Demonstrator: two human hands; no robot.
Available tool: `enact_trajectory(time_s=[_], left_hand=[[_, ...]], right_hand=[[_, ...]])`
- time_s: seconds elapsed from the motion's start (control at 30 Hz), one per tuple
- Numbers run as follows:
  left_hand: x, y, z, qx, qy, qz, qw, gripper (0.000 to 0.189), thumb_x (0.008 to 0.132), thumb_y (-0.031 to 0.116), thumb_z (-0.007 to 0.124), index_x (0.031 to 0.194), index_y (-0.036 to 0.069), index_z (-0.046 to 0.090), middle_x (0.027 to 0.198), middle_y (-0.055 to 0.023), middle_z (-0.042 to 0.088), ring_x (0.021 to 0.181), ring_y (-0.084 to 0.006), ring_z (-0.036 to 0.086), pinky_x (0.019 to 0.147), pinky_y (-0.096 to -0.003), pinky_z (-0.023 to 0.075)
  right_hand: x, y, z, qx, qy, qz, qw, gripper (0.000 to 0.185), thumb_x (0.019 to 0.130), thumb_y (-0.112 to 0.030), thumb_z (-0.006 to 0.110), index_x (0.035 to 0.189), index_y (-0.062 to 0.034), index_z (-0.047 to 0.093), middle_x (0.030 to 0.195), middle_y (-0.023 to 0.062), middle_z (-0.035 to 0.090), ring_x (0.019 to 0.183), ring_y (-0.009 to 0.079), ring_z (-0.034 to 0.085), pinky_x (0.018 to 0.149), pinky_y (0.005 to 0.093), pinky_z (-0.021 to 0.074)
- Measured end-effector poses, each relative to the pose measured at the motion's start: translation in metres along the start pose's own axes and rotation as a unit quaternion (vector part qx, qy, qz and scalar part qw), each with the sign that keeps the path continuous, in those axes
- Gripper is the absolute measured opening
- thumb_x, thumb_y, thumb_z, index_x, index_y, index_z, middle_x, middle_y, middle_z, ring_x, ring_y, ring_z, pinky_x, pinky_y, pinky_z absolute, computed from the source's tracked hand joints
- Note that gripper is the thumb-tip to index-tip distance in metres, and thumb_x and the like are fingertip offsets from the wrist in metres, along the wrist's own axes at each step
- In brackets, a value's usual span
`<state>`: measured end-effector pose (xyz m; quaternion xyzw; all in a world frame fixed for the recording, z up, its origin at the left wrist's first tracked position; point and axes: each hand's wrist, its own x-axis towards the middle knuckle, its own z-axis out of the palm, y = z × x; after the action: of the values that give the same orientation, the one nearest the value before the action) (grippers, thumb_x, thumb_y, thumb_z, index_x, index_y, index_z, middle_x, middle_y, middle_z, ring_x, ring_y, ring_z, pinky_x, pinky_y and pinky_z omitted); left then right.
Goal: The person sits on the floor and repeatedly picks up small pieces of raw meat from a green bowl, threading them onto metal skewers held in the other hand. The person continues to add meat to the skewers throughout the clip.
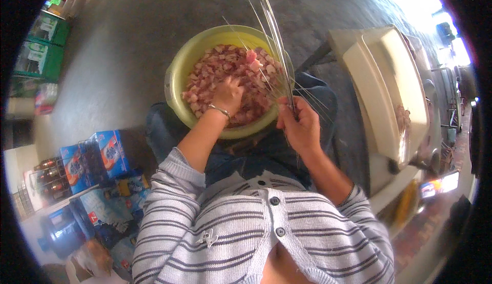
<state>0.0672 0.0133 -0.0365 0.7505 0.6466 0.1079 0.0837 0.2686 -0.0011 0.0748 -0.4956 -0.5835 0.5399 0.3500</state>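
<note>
A yellow-green plastic basin [177,63] full of diced raw meat [215,59] stands between my knees. My left hand [228,95], with a bracelet [220,110] at its wrist, reaches into the meat. Its fingertips are hidden, so whether it grips a piece does not show. At the basin's right rim, my right hand [300,120] is closed around a bundle of thin metal skewers [277,34]. The skewers fan out above and beside the fist. Pinkish and pale meat pieces [253,61] are threaded on one skewer that slants over the basin.
To the right is a cream plastic tub [369,88] with threaded skewers [403,122] along its far side. A lit phone [439,184] lies beyond it. Blue boxes [92,161], bottles [50,176] and a blue water jug [63,228] stand at left. Green crates [42,49] are farther off.
</note>
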Motion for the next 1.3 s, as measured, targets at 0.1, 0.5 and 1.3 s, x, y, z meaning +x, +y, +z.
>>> enact_trajectory(time_s=[0.1,0.5,1.3], left_hand=[[0.008,0.002,-0.005,0.045,-0.079,0.003,0.996,0.013,0.077,0.006,0.049,0.079,0.002,0.061,0.092,-0.0151,0.058,0.096,-0.032,0.053,0.08,-0.043,0.0468],[-0.018,-0.024,-0.062,-0.802,0.057,-0.275,0.527,0.03,0.085,-0.002,0.049,0.114,0.003,0.044,0.098,-0.0138,0.061,0.092,-0.022,0.061,0.076,-0.0322,0.0507],[-0.005,-0.019,-0.106,-0.798,0.23,-0.213,0.516,0.033,0.088,0.008,0.053,0.116,-0.004,0.041,0.097,-0.0121,0.058,0.091,-0.0235,0.06,0.082,-0.0308,0.0539]], right_hand=[[-0.004,-0.003,-0.004,-0.056,-0.005,0.006,0.998,0.012,0.087,-0.008,0.053,0.096,-0.0001,0.057,0.061,0.0024,0.056,0.054,0.0073,0.053,0.05,0.0223,0.0416],[-0.025,0.003,-0.01,-0.047,-0.05,0.035,0.997,0.012,0.087,-0.01,0.055,0.093,0.0001,0.057,0.06,0.0044,0.056,0.053,0.009,0.054,0.049,0.0252,0.0423],[-0.041,0.014,-0.008,-0.173,-0.058,-0.016,0.983,0.012,0.082,-0.007,0.059,0.093,-0.002,0.06,0.071,0.0173,0.061,0.06,0.0275,0.063,0.052,0.0325,0.0467]])
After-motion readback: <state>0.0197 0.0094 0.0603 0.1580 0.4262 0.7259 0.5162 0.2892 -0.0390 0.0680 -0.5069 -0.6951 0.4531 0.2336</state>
